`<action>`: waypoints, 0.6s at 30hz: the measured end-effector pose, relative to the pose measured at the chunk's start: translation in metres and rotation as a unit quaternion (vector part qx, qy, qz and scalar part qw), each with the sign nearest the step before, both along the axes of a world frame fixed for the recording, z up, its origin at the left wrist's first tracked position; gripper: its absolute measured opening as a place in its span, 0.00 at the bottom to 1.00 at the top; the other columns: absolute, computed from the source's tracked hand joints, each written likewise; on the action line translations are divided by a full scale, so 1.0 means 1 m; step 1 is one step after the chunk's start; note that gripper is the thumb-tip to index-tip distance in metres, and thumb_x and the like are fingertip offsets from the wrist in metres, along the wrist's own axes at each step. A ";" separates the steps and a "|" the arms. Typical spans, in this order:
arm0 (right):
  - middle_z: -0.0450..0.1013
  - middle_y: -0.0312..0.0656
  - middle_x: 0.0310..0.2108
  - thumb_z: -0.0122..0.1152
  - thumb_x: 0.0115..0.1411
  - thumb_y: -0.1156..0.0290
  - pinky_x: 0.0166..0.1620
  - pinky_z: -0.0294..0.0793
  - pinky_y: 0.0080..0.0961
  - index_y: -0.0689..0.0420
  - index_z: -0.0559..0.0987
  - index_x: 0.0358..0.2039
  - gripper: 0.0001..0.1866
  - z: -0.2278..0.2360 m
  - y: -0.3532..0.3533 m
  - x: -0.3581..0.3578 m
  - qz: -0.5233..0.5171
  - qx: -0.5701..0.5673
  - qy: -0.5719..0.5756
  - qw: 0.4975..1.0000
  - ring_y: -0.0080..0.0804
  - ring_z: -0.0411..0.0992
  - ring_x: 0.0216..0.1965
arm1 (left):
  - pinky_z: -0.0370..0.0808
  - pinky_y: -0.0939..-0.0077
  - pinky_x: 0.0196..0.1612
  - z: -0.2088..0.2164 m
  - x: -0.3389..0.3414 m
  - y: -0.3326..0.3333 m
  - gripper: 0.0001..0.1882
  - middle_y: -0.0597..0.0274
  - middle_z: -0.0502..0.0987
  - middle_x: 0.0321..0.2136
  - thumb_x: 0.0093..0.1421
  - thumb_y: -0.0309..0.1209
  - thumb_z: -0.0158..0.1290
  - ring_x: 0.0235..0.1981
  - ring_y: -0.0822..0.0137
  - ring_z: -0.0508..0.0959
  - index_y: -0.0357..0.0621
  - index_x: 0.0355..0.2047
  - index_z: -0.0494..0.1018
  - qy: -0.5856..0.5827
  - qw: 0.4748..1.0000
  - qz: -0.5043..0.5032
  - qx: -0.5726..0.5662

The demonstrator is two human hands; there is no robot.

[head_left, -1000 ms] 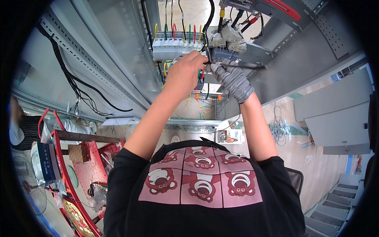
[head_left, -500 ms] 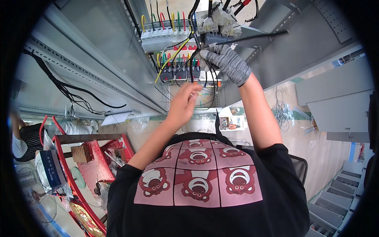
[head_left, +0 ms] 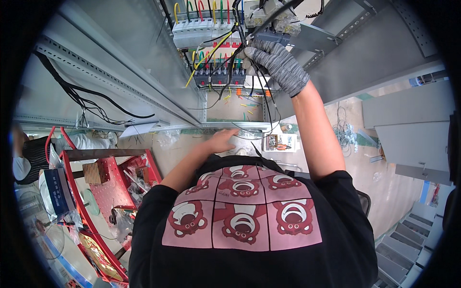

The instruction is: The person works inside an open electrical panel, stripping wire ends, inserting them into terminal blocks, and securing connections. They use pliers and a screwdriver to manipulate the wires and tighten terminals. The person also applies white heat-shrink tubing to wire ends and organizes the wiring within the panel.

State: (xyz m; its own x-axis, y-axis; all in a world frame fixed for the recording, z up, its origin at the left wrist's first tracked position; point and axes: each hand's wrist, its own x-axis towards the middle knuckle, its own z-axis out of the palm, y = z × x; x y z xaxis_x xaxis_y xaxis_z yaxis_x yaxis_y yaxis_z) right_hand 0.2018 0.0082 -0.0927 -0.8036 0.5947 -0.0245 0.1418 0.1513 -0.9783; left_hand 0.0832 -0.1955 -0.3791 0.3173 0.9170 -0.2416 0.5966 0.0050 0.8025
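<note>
My right hand [head_left: 278,65], in a grey knitted glove, is closed around a bundle of black wires [head_left: 238,48] in front of the breakers. Loose wire ends hang below it in long loops. My bare left hand [head_left: 222,141] is low, near the cabinet's bottom rail, its fingers stretched out and nothing visible in them. Close to its fingertips passes a thin black wire loop. A yellow wire [head_left: 210,58] slants down leftward from the bundle. Behind are an upper row of white breakers [head_left: 194,37] and a lower row of dark breakers [head_left: 218,77], with coloured wires entering them.
Grey cabinet walls flank both arms; black cables [head_left: 79,93] hang along the left frame. A red cart [head_left: 108,187] with boxes and bags stands lower left, a person's striped sleeve [head_left: 38,158] beyond it. Wire offcuts lie inside the cabinet bottom. Grey panels [head_left: 413,129] stand at right.
My left hand has dropped from the wires toward my body, and its fingers have straightened. The right hand stays on the bundle. The long black cable near it has swung upward.
</note>
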 end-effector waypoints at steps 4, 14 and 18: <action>0.76 0.36 0.27 0.54 0.62 0.64 0.29 0.70 0.14 0.61 0.79 0.37 0.13 -0.005 0.004 -0.001 0.004 -0.029 0.010 1.000 0.18 0.72 0.24 | 0.66 0.61 0.52 -0.004 0.030 0.004 0.32 0.51 0.69 0.50 0.52 0.35 0.56 0.52 0.54 0.69 0.43 0.56 0.59 0.000 0.998 -0.006 0.055; 0.76 0.38 0.28 0.50 0.64 0.65 0.31 0.72 0.16 0.60 0.77 0.39 0.13 -0.016 0.010 0.012 0.002 -0.076 0.039 0.996 0.19 0.72 0.25 | 0.71 0.59 0.29 0.158 -0.026 0.009 0.06 0.60 0.74 0.25 0.57 0.35 0.48 0.27 0.54 0.76 0.48 0.29 0.69 0.229 0.936 0.018 0.268; 0.76 0.39 0.27 0.49 0.64 0.66 0.29 0.73 0.17 0.61 0.76 0.38 0.12 -0.006 0.004 0.006 0.006 -0.100 0.045 0.994 0.22 0.73 0.24 | 0.70 0.63 0.29 0.282 -0.041 0.047 0.06 0.62 0.73 0.23 0.54 0.33 0.52 0.27 0.56 0.75 0.48 0.28 0.68 0.293 0.873 0.032 0.389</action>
